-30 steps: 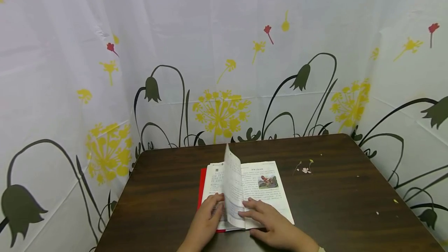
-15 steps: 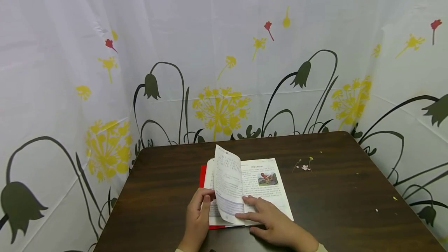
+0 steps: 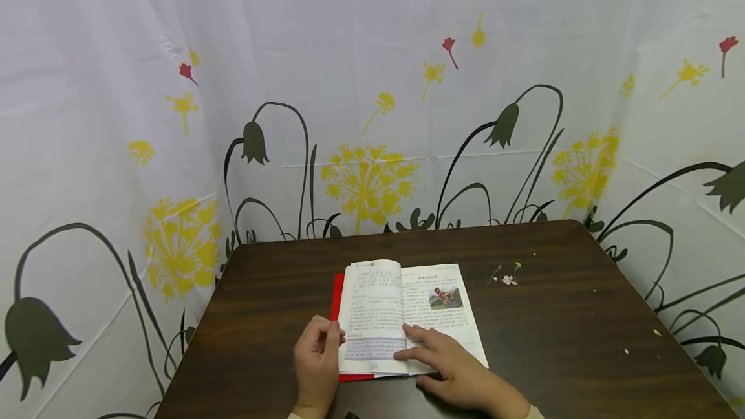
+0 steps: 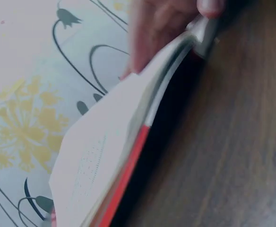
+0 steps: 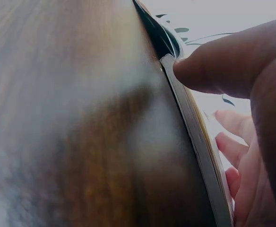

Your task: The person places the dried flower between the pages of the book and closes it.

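An open book (image 3: 375, 306) with printed text lies on the dark wooden table, its red cover (image 3: 336, 296) showing along the left edge. My left hand (image 3: 317, 357) is at the left page's outer edge, thumb and curled fingers pinching that edge. My right hand (image 3: 454, 367) rests on the lower right page near the spine, fingers spread and fairly straight. The right wrist view shows the right thumb (image 5: 213, 66) by the book's bottom edge (image 5: 194, 123). In the left wrist view, the page (image 4: 100, 137) rises over the red cover; most of my left hand is out of that frame.
The brown table (image 3: 273, 290) carries printed or loose small flowers (image 3: 508, 280) right of the book; I cannot tell which. Tiny pale specks lie farther right. A white curtain (image 3: 372, 50) with yellow and dark green flower patterns hangs behind the table.
The raised page has swung over from the middle to the left and now lies flat. My left hand has moved left with its edge, while the right hand has stayed nearly still.
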Available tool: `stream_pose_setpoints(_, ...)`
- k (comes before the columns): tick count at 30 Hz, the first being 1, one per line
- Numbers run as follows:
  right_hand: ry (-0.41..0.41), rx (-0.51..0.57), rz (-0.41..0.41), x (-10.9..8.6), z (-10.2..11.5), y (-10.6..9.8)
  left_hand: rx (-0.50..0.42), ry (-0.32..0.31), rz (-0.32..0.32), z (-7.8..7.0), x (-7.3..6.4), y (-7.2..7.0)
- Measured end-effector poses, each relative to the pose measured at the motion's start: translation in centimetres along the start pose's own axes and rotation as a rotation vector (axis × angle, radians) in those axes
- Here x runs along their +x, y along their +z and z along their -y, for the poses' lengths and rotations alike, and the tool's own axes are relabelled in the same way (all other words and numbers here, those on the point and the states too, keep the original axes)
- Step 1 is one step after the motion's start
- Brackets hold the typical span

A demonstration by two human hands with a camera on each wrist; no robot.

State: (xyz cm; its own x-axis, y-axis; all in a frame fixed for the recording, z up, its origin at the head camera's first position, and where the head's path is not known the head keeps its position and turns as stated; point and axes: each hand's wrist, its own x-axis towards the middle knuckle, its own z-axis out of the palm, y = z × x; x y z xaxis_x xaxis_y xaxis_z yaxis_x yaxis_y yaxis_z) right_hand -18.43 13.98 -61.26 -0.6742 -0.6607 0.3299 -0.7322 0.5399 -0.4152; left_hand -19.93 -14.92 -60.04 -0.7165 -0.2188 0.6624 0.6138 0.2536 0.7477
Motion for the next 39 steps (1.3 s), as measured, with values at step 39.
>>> stream_pose_setpoints(39,0.227,0.368,-0.155,-0.4,-2.6,-5.6,0.184,-0.210,0.927,0.3,-1.0,0.9)
